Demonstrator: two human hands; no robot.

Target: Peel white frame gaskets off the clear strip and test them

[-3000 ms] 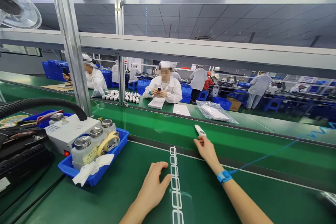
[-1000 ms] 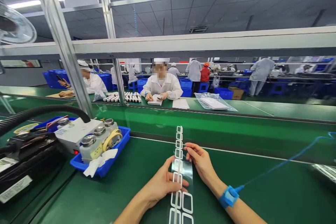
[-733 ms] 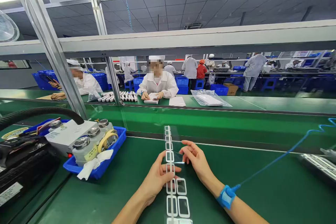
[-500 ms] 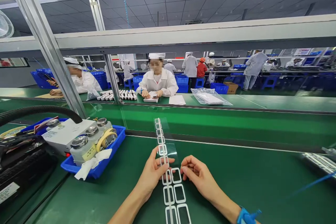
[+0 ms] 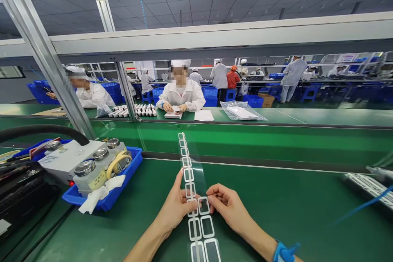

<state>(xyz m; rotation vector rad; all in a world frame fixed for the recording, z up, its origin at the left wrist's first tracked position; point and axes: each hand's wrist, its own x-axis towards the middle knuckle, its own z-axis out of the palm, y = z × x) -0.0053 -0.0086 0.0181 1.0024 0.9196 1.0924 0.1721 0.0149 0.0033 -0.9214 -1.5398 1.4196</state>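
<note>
A long clear film strip [image 5: 193, 180] carrying several white rectangular frame stickers lies lengthwise on the green bench in front of me. My left hand [image 5: 175, 206] presses on the strip's left edge, thumb across a frame and forefinger stretched forward. My right hand [image 5: 229, 206] has its fingers curled, pinching at a white frame sticker [image 5: 204, 205] on the strip's right column. A blue strap [image 5: 284, 252] circles my right wrist, with a blue cord running off to the right.
A blue tray [image 5: 123, 180] at the left holds metal-capped bottles [image 5: 84, 170], tape rolls and a white cloth, beside a white box with a black hose. A green conveyor [image 5: 260, 143] runs behind the bench. Workers in white coats sit beyond it. Grey parts lie at the far right [image 5: 368, 182].
Three seconds ago my right hand held a small white device out over the conveyor; it has since come back to the strip. Both hands slid nearer along it, and my view tilted slightly up.
</note>
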